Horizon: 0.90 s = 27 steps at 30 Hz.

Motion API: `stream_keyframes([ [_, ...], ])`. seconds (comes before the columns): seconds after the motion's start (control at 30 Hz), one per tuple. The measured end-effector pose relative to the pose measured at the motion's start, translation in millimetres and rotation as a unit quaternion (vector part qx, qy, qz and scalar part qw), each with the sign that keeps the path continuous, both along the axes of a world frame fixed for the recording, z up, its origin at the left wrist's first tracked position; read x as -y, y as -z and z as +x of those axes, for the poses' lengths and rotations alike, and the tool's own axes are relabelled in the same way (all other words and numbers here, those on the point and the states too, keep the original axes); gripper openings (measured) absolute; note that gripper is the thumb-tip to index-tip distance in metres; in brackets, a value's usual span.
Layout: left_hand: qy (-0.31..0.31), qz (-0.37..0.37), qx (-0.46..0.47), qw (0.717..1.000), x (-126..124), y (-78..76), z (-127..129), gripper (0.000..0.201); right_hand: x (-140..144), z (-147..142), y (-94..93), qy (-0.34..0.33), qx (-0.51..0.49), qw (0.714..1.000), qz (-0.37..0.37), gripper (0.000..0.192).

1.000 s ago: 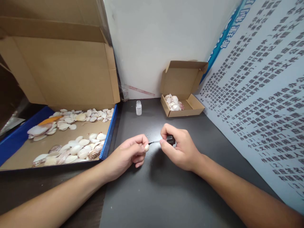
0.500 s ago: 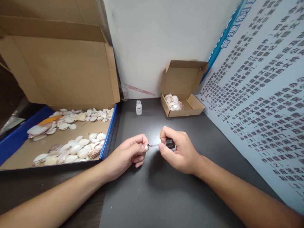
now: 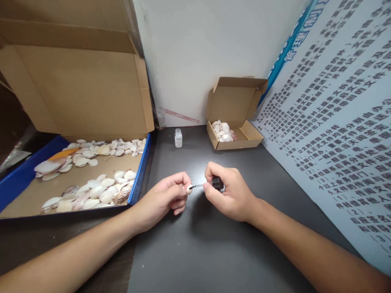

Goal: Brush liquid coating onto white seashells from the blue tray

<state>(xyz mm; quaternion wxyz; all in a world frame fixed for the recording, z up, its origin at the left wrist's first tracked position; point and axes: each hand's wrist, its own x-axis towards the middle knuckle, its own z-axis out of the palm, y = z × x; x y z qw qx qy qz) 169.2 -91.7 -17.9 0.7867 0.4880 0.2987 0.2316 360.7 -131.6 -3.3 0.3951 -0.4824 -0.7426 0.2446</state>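
Note:
Pinched between the thumb and forefinger of my left hand [image 3: 172, 194] is a small pale shell [image 3: 188, 189], mostly hidden by the fingertips. My right hand [image 3: 230, 191] is closed around the black cap of a small brush [image 3: 217, 183]. The brush's thin stem points left, and its dark tip touches the shell's face. Both hands are above the dark grey table mat [image 3: 195, 252]. Behind them stands an open, small clear bottle [image 3: 178, 139] with a whitish content or label.
On the left, a large open blue-edged cardboard box [image 3: 140, 171] holds many shells in two groups and an orange piece [image 3: 63, 154]. At the back right, a smaller open cardboard box [image 3: 240, 143] contains white shells. A printed board [image 3: 332, 134] leans along the right side.
The brush tip has shifted slightly left and lower, from the shell's upper edge onto its face. The shell's face shows a little more now. The hands have barely moved.

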Motion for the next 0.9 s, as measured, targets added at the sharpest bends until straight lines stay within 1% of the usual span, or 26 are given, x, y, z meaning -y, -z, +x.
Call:
stream_keyframes([
  [0.23,-0.005,-0.007,-0.001,1.000,1.5,-1.0,1.8,0.008,-0.5,0.7,1.4,-0.002,0.006,1.000,-0.003,0.019],
  [0.43,-0.001,-0.001,-0.003,1.000,-0.1,-0.3,0.1,0.011,-1.0,0.0,-2.4,0.043,0.015,0.999,0.011,0.019],
  [0.6,0.004,-0.003,-0.004,1.000,0.3,0.4,-0.5,0.010,0.3,-0.6,-2.6,0.001,-0.016,1.000,0.024,0.018],
  [0.77,0.001,-0.005,0.001,1.000,1.1,-0.9,0.5,0.011,-0.3,-0.1,-1.2,0.024,0.001,1.000,0.012,0.019],
  [0.9,0.004,-0.002,0.001,1.000,1.2,-1.6,0.4,0.011,0.8,-0.5,-1.8,-0.005,-0.023,0.999,0.022,0.018],
])
